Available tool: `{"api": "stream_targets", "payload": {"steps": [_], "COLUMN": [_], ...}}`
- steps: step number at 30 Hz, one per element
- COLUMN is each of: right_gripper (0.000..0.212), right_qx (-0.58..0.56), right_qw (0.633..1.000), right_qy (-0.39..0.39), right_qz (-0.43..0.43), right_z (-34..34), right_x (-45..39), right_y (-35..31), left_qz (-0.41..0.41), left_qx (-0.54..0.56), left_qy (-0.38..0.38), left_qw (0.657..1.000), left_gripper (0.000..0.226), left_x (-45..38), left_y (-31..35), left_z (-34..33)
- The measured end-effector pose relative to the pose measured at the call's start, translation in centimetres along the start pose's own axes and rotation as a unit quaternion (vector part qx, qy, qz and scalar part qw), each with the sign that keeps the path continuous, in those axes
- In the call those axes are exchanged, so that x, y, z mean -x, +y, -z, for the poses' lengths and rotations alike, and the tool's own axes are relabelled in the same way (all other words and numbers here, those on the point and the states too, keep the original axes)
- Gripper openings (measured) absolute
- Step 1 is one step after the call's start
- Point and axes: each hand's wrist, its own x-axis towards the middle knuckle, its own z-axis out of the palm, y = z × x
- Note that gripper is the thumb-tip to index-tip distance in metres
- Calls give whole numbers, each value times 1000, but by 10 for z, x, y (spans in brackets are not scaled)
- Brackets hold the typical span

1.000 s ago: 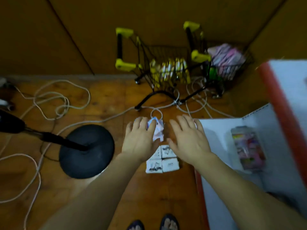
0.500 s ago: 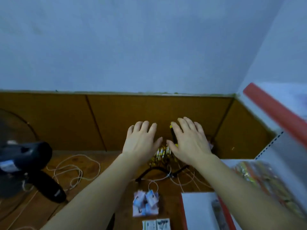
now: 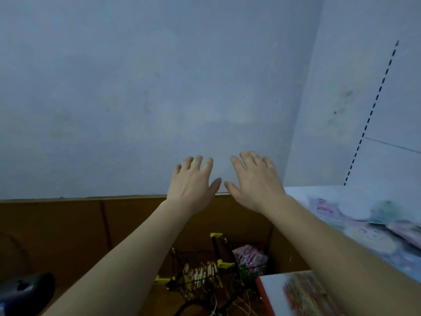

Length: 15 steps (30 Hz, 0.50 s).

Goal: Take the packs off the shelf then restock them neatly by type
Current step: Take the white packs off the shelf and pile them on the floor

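Near the bottom, small carts (image 3: 205, 275) hold packs already pulled. Both hands, left hand (image 3: 193, 185) and right hand (image 3: 254, 182), hover empty, fingers spread. More packs (image 3: 369, 226) lie on the shelf (image 3: 296, 190) at right; next, probably a rightward reach for them.

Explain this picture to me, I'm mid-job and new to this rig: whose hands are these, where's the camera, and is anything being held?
There is no machine here. A camera worn on the person's head looks forward and down. The left hand and right hand are bare, raised in front of a pale wall, fingers spread and holding nothing. On the right, a white shelf carries blurred colourful packs. Below, two small wire carts with yellow handles stand by a brown wall panel: one holds yellowish packs, the other pink ones.
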Motion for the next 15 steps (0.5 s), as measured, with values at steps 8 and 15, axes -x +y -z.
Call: {"api": "stream_targets", "payload": {"steps": [8, 15], "right_gripper": [71, 70], "right_qx": [57, 135], "right_qw": [995, 966], "right_qy": [25, 17], "right_qz": [-81, -219], "right_z": [66, 125], "right_x": [21, 105], "right_y": [14, 49], "left_qz": [-76, -200], "left_qx": [75, 174], "left_qy": [53, 78], "left_qw": [993, 961], "left_gripper": [60, 59], "left_x": [-29, -29], "left_y": [20, 104], "left_z": [54, 82]}}
